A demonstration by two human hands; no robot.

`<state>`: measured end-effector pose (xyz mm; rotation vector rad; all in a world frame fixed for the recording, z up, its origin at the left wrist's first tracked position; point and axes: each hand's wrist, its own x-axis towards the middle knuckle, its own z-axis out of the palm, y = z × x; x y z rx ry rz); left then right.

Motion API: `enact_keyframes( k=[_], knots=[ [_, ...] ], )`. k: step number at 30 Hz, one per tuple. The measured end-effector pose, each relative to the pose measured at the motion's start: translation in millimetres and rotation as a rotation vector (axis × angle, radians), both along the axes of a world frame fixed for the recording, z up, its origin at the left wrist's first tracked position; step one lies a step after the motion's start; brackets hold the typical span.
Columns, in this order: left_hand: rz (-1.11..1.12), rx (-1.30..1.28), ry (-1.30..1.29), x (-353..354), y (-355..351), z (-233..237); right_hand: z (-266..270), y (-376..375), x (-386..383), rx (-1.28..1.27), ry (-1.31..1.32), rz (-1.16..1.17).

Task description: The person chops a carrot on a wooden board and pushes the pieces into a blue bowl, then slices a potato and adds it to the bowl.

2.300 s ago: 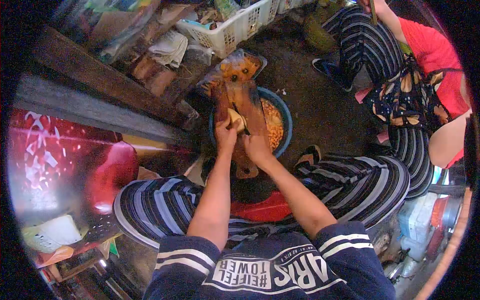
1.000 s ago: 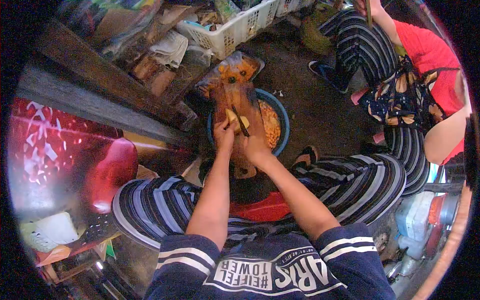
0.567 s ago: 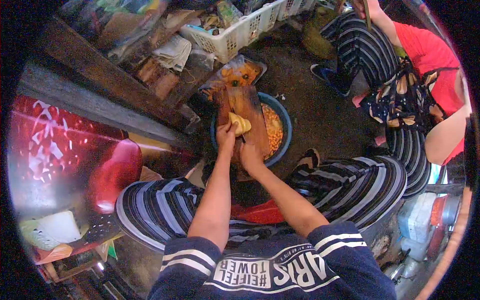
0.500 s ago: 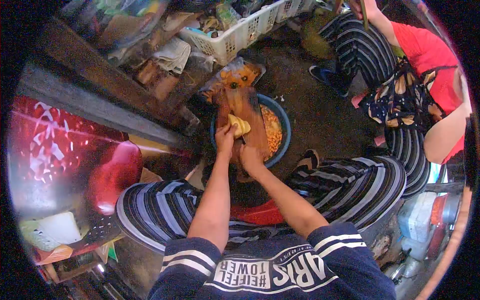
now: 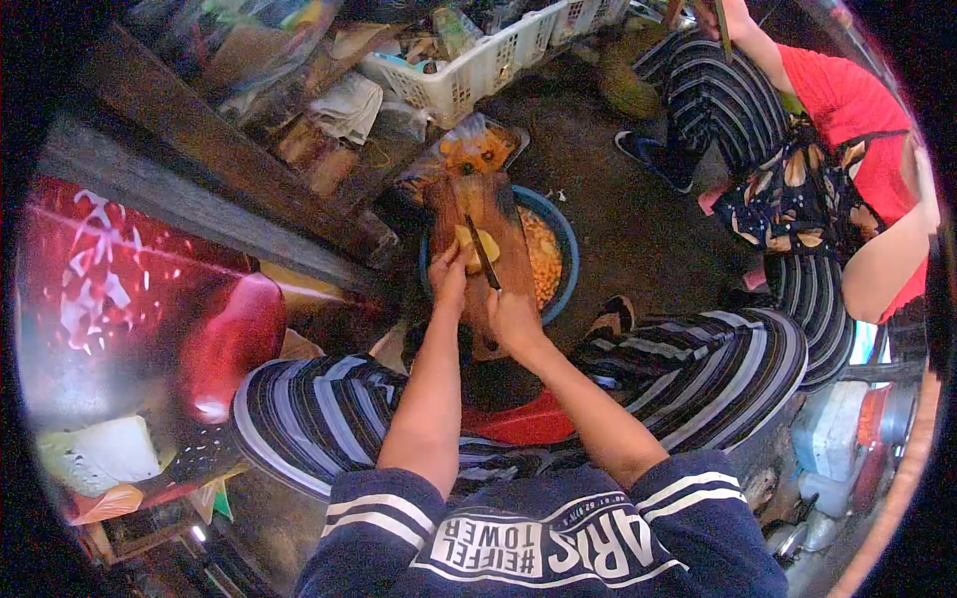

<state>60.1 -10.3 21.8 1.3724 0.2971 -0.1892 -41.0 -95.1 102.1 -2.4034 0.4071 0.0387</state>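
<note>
A brown wooden cutting board (image 5: 490, 209) lies across a blue basin (image 5: 564, 242) filled with orange-yellow cut pieces (image 5: 543, 261). On the board sits a pale yellow piece of fruit (image 5: 469, 245). My left hand (image 5: 448, 281) presses on the near side of that piece. My right hand (image 5: 512, 316) grips the handle of a dark knife (image 5: 482, 252), whose blade lies across the yellow piece. I sit low with my knees in striped trousers either side of the basin.
A tray of orange pieces (image 5: 469, 149) sits beyond the board. A white plastic basket (image 5: 477, 60) stands farther back. Another person in a red top (image 5: 852, 95) and striped trousers sits at the right. A red stool (image 5: 518, 419) is under me; a red container (image 5: 234, 334) sits left.
My right hand has drawn back toward me and the knife blade now lies across the yellow piece. My left hand stays on the piece.
</note>
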Motion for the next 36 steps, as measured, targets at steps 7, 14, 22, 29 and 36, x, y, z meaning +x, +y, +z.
enact_keyframes(
  k=[7, 14, 22, 29, 36],
  knots=[
    [0.009, 0.133, -0.086, 3.1, 0.8, -16.3, -4.9, 2.6, 7.8, -0.018, 0.064, 0.037],
    [-0.040, 0.396, -0.125, 8.2, 5.1, -29.6, 21.5, -4.4, 28.4, -0.060, 0.126, 0.219],
    [-0.087, 0.441, -0.142, 0.1, 6.4, -12.2, -65.5, -3.5, 54.6, -0.292, 0.127, 0.191],
    [-0.070, 0.345, -0.152, 1.8, 5.0, -22.3, -52.7, 12.9, 26.9, 0.024, 0.414, 0.209],
    [-0.087, 0.112, -0.104, 5.8, 11.3, -22.6, -71.7, 19.6, 15.1, -0.159, 0.016, 0.114]
  ],
)
